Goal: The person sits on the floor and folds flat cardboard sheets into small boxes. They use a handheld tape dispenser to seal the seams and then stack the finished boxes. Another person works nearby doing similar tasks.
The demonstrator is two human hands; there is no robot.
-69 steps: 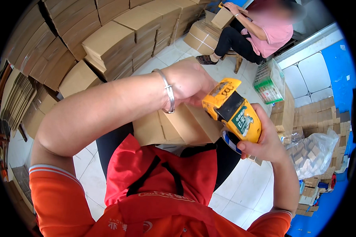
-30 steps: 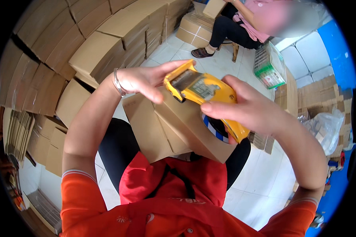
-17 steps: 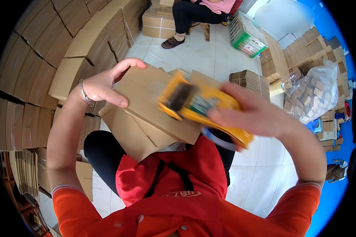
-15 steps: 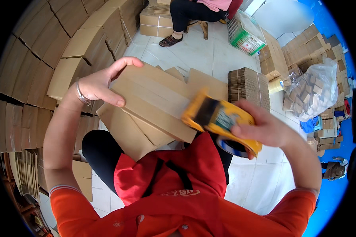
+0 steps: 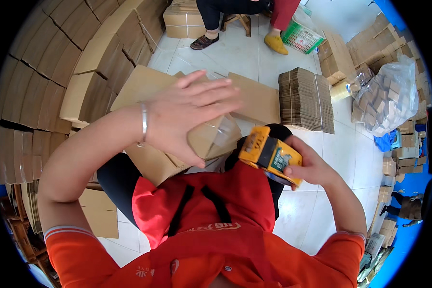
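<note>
My left hand [image 5: 192,108] is open, its fingers spread and stretched to the right above a brown cardboard box [image 5: 201,139]. Whether the palm presses on the box cannot be made out. A strip of clear tape [image 5: 224,132] shines at the box's right end. My right hand [image 5: 308,163] is closed around a yellow tape dispenser [image 5: 273,156], which is apart from the box, to its right. Under and around the box lie flat cardboard pieces [image 5: 151,161], partly hidden by my left hand and forearm.
Stacked cartons [image 5: 38,62] line the left side. Ahead to the right stands a tied bundle of flattened cardboard [image 5: 305,98], with a clear bag of small boxes [image 5: 384,101] beyond. Two other people's legs [image 5: 216,19] and a green-and-white crate [image 5: 302,36] are at the far side.
My left hand has let go of the box's far left corner and swung right over the box. The dispenser has come away from the box's right end, still in my right hand.
</note>
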